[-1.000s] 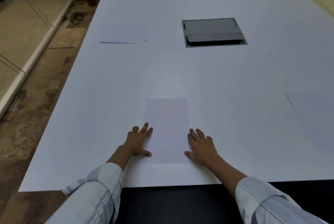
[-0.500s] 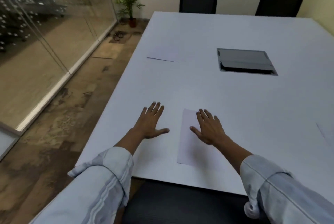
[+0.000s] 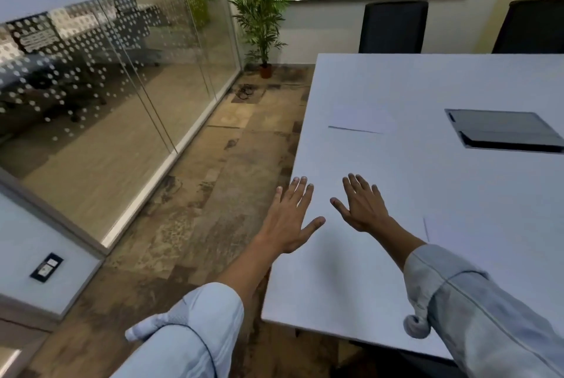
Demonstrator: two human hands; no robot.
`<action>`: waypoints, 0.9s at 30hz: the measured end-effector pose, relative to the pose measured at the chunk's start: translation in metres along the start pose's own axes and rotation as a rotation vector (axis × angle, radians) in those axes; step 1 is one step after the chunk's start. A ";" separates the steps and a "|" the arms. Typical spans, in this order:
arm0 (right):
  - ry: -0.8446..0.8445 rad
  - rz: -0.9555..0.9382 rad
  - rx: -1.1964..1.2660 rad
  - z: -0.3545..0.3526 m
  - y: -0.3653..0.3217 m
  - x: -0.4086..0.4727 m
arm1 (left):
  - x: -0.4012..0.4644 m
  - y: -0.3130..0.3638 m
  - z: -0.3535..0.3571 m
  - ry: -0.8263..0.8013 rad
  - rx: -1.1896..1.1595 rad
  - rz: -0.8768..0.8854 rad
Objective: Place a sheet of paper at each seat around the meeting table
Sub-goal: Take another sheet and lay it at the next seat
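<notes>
The white meeting table (image 3: 442,194) fills the right half of the view. One sheet of paper (image 3: 363,119) lies flat near the table's left edge, farther down. A second sheet (image 3: 445,231) lies by the near edge, just right of my right forearm, with only its left edge clear to see. My left hand (image 3: 290,219) hovers over the table's left edge, fingers spread, holding nothing. My right hand (image 3: 361,203) is beside it over the tabletop, also spread and empty.
A grey cable box lid (image 3: 503,130) is set into the table's middle. Two black chairs (image 3: 393,26) (image 3: 531,26) stand at the far end. A potted plant (image 3: 262,20) stands in the corner. A glass wall (image 3: 122,87) runs along the left, with bare floor (image 3: 213,194) between.
My head has turned left, and both hands have lifted off the near sheet and swung left toward the table's left edge. The near sheet stays where it lay.
</notes>
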State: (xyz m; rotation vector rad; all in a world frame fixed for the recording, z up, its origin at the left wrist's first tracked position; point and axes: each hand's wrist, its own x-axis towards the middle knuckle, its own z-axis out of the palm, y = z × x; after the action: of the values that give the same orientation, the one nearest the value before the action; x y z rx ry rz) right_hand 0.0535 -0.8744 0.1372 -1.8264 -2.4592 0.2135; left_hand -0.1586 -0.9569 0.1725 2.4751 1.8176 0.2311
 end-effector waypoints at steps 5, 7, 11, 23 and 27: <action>0.026 -0.007 0.001 0.011 -0.063 0.077 | 0.023 -0.086 -0.025 0.002 -0.016 -0.010; 0.046 0.010 0.000 0.020 -0.079 0.110 | 0.040 -0.122 -0.031 -0.008 -0.008 0.015; 0.072 0.060 -0.021 0.038 -0.104 0.187 | 0.096 -0.201 -0.034 0.004 0.011 0.054; 0.011 0.425 0.103 0.060 -0.135 0.357 | 0.299 -0.368 -0.019 -0.165 -0.081 0.285; 0.014 0.553 0.103 0.071 -0.115 0.401 | 0.387 -0.387 0.006 -0.225 -0.051 0.409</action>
State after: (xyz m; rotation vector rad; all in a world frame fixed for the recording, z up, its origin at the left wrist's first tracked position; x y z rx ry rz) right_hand -0.1820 -0.5289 0.0749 -2.3989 -1.8354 0.3434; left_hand -0.4098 -0.4714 0.1454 2.6840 1.1991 0.0136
